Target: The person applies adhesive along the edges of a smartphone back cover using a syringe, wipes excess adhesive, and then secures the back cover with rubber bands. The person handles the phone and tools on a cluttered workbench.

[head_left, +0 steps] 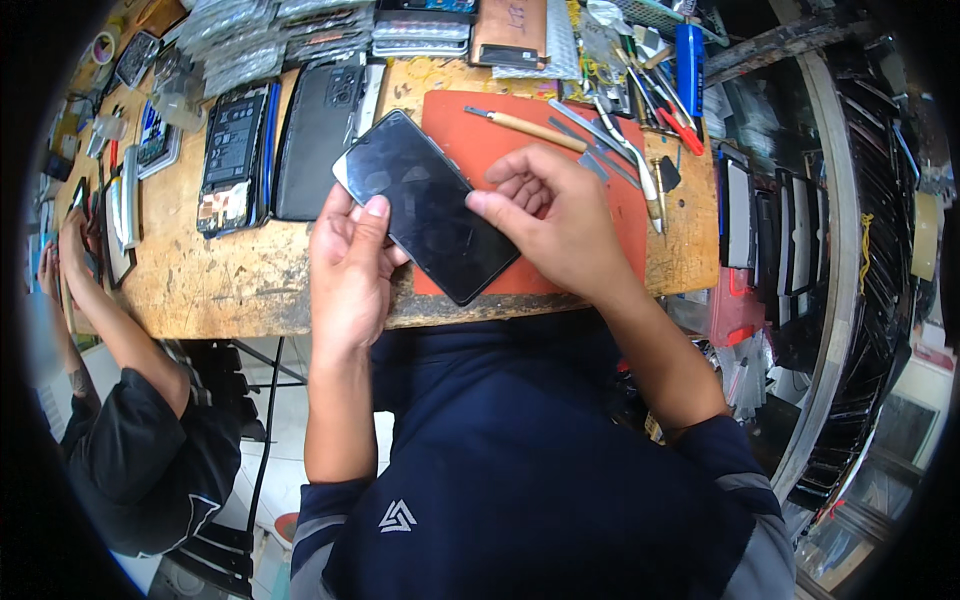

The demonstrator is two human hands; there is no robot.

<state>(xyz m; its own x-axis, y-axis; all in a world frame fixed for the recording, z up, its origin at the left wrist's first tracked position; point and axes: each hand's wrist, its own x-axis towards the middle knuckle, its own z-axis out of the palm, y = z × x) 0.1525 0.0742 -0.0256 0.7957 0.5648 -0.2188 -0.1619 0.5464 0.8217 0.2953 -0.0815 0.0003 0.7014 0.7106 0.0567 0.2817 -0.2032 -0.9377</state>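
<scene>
A black phone screen panel (425, 210) with smudges on its glossy face is tilted above the orange-red mat (625, 225). My left hand (350, 245) grips its left long edge, thumb on the front and fingers underneath. At its right edge is my right hand (545, 205), the thumb tip touching the border. The other right fingers curl loosely apart from the thumb, with nothing seen between them. Beside the panel lie a dark phone back cover (318, 150) and an opened phone (232, 160) showing its battery and board.
A wooden-handled blade (530, 129), tweezers (605, 128) and a brush (650, 190) lie on or beside the mat. Bubble-wrapped parts (235, 45) are stacked at the back. At the left, a co-worker's arm (125, 320) reaches onto the bench (250, 290). Phone parts hang on the right.
</scene>
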